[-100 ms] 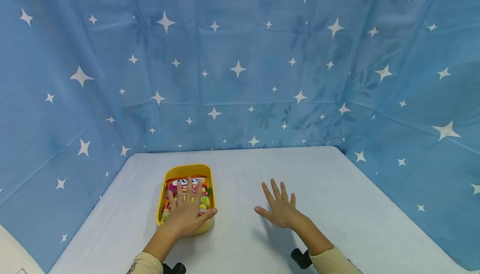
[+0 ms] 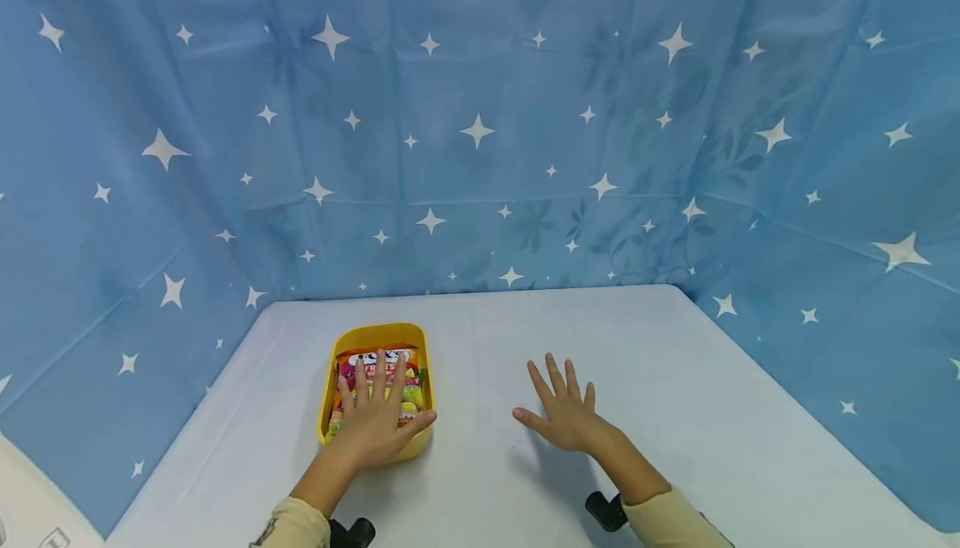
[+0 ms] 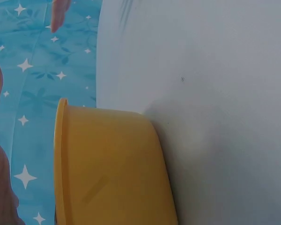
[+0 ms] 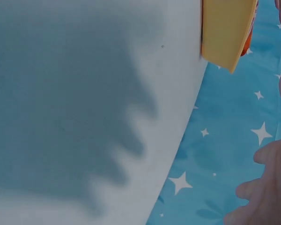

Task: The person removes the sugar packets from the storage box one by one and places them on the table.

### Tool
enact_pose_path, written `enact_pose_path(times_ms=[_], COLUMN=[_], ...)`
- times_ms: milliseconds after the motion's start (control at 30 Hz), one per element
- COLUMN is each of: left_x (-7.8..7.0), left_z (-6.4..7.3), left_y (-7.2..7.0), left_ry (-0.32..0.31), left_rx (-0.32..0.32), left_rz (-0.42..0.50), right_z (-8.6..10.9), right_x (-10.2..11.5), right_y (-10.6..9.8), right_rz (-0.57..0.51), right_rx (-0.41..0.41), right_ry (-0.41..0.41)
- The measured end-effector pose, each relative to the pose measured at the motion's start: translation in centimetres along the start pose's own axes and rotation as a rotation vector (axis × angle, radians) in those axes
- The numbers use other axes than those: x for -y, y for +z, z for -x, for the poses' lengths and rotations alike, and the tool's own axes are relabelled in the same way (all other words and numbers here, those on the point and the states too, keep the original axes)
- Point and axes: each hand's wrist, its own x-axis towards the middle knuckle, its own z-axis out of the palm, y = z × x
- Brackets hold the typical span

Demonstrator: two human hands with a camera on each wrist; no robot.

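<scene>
A yellow tub (image 2: 342, 350) stands on the left half of the table, holding colourful candy bags (image 2: 411, 394), the front one printed with "FRUITS". Over the tub, its fingers straight and spread, is my left hand (image 2: 375, 431); it hides part of the bags and grips nothing. In the left wrist view the tub's plain side wall (image 3: 117, 164) shows below the hand's edge. My right hand (image 2: 570, 423) hovers above the table to the right of the tub, fingers spread, holding nothing. Its shadow falls on the cloth in the right wrist view.
A white cloth covers the table (image 2: 712, 406). Behind and on both sides hangs a blue curtain (image 2: 480, 165) with white stars. Black wrist-worn devices (image 2: 606, 511) sit by each sleeve. A pale surface (image 2: 37, 498) shows at the lower left corner.
The head view has shifted very slightly, so the table and tub sit a little higher. Both hands keep the same spread pose.
</scene>
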Motion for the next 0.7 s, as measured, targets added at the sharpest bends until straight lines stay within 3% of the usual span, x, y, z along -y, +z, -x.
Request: enact_pose_path(times_ms=[167, 267, 333, 467, 600, 700], left_x=[0.7, 2.2, 3.5, 6.2, 8.8, 10.0], left_z=[-0.2, 0.0, 0.3, 0.7, 1.2, 1.3], left_y=[-1.1, -2.1, -2.5, -2.3, -0.8, 1.2], left_ry=[-0.027, -0.090, -0.147, -0.255, -0.321, -0.328], left_rx=[-0.010, -0.027, -0.012, 0.041, 0.046, 0.057], left_rz=[0.037, 0.142, 0.241, 0.488, 0.869, 1.095], right_z=[-0.5, -1.6, -2.5, -4.5, -5.7, -6.1], right_x=[0.4, 1.9, 3.7, 7.9, 11.3, 12.5], right_y=[-0.9, -1.7, -2.0, -1.2, 0.5, 1.9], right_rz=[-0.047, -0.192, -0.371, -0.840, -1.238, -1.407], right_rx=[0.018, 0.062, 0.131, 0.295, 0.406, 0.429], right_ry=[-0.030, -0.056, -0.057, -0.041, -0.082, -0.076])
